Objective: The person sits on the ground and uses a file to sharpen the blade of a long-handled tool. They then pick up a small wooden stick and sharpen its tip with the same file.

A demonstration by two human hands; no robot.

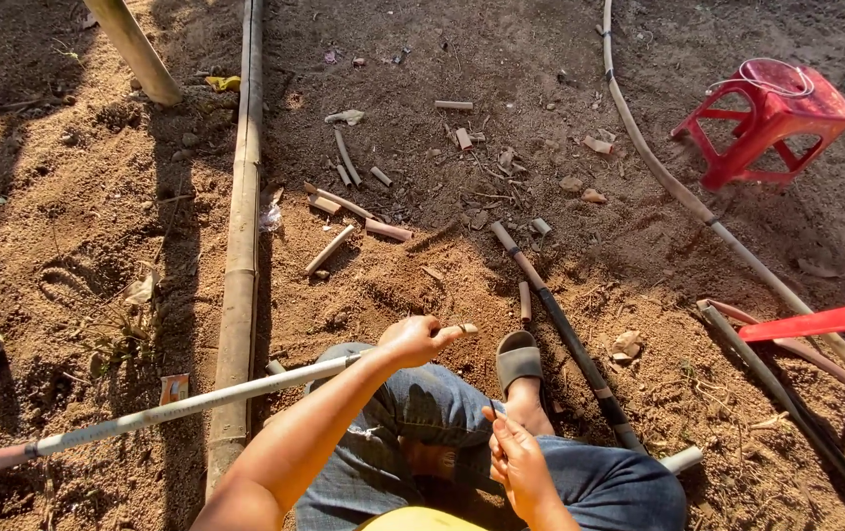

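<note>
Sitting on the dirt [78, 197] in jeans, I stretch my left hand [421, 339] out past my knee, fingers curled loosely around a small pale bit [466, 329] pinched at the fingertips; what it is I cannot tell. My right hand [519, 460] hovers over my lap, fingers drawn narrow, a thin dark sliver [492, 407] at their tips. My sandal [518, 358] sits just right of the left hand. A dark stick [565, 334] runs past the sandal's right side. A grey pipe [167, 413] crosses under my left arm. A long bamboo pole [241, 236] lies left of that hand. A red stool [769, 120] stands far off, upper right.
</note>
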